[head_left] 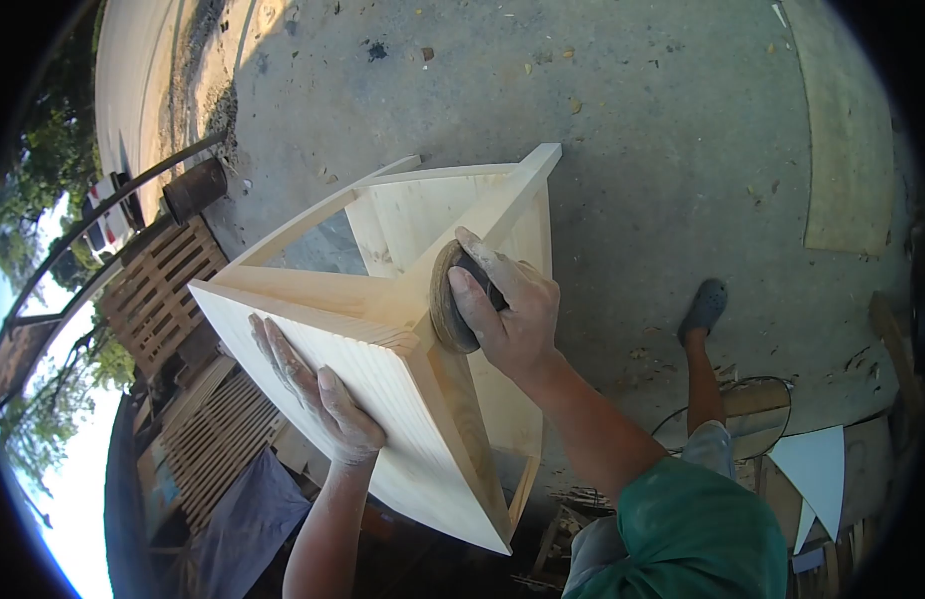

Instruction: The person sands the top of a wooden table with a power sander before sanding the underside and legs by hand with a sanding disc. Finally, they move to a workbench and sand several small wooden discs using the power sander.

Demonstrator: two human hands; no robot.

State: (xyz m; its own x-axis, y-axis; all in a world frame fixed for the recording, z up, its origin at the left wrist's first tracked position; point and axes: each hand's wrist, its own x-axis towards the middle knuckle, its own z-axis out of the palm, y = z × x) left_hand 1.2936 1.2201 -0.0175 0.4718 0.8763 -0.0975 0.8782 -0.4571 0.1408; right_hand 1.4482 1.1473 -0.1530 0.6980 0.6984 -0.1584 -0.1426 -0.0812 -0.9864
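Note:
A pale wooden piece of furniture (482, 215) with legs and a broad flat top board (422, 469) lies tipped on its side before me. My left hand (322, 399) rests flat on the outer face of that board, fingers stretched out and dusty. In my right hand (517, 309) is a round sanding pad (444, 304), dark on its back with a brownish, layered edge. The fingers wrap its back and press it against the leg near the board's corner. The pad's working face is hidden against the wood.
Concrete floor (662, 130) surrounds the piece, with bits of debris on it. A wooden pallet (163, 290) and a rusty can (195, 190) are at the left. A flat sheet (847, 130) lies at the far right; a white offcut (817, 474) is at the lower right.

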